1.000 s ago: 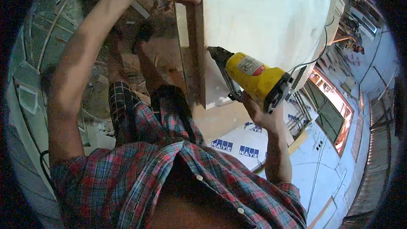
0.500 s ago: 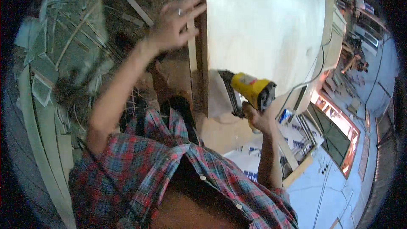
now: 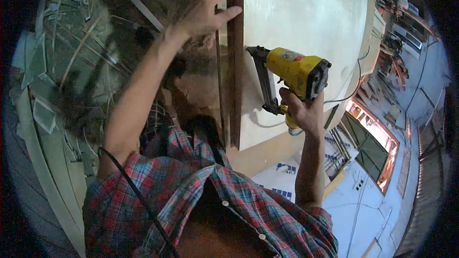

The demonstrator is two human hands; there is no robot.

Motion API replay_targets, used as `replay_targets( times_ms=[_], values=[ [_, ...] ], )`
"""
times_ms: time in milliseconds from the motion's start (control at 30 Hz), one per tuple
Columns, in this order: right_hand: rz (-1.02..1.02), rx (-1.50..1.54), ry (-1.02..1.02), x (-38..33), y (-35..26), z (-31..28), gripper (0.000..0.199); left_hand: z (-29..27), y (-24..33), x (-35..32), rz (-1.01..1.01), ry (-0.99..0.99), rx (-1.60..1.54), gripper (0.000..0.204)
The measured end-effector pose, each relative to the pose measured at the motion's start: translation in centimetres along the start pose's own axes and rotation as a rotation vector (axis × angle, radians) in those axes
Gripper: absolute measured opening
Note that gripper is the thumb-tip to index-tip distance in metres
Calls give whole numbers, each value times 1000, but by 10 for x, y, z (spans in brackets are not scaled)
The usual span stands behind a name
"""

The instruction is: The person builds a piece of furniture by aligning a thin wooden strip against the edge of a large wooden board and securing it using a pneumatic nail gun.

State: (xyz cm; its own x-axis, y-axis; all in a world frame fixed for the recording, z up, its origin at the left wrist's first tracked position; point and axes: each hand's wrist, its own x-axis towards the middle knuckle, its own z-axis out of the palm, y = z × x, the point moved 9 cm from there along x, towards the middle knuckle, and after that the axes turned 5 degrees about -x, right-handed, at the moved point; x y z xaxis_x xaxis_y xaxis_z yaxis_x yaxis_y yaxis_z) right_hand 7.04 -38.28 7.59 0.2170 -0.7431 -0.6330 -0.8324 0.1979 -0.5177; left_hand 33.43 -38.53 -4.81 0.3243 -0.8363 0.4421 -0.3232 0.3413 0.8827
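My right hand (image 3: 303, 110) is wrapped round the grip of a yellow and black nail gun (image 3: 291, 69), whose nose points left near the edge of a pale wooden panel (image 3: 306, 14). The gun's black magazine slants down toward my fingers. My left hand (image 3: 213, 7), with a ring on one finger, is spread out, its fingertips at the panel's dark brown edge strip (image 3: 235, 81). Some of its fingers are blurred, and it holds nothing.
Wood strips and scraps (image 3: 81, 43) lie heaped on the left. A thin hose (image 3: 346, 96) runs across the panel's right side. White sheets with blue print (image 3: 287, 174) lie below the panel, near a bright doorway (image 3: 377, 129) on the right.
The nail gun in my right hand has shifted up and right. My left hand has gone up and slightly right along the panel's edge, still spread.
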Motion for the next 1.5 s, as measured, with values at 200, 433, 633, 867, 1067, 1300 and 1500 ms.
replay_targets(
  times_ms=[200,433,633,867,1067,1300,1500],
  values=[
    [-39,-9,31,10,-20,-8,35,14,8,29,215,-308,160,70],
    [-33,-96,44,11,-14,-7,40,7,11,28,236,-273,271,63],
    [-59,-155,21,8,-25,-4,46,9,20,38,388,-301,351,62],
    [-32,-210,52,7,-27,-4,40,9,18,37,408,-265,324,62],
    [-42,-278,35,9,-30,-5,36,11,19,38,456,-240,323,62],
    [155,-145,-66,12,-20,-4,30,11,25,45,448,-302,403,62],
    [215,-127,-45,9,-26,-6,29,15,25,53,463,-305,411,63]
  ],
)
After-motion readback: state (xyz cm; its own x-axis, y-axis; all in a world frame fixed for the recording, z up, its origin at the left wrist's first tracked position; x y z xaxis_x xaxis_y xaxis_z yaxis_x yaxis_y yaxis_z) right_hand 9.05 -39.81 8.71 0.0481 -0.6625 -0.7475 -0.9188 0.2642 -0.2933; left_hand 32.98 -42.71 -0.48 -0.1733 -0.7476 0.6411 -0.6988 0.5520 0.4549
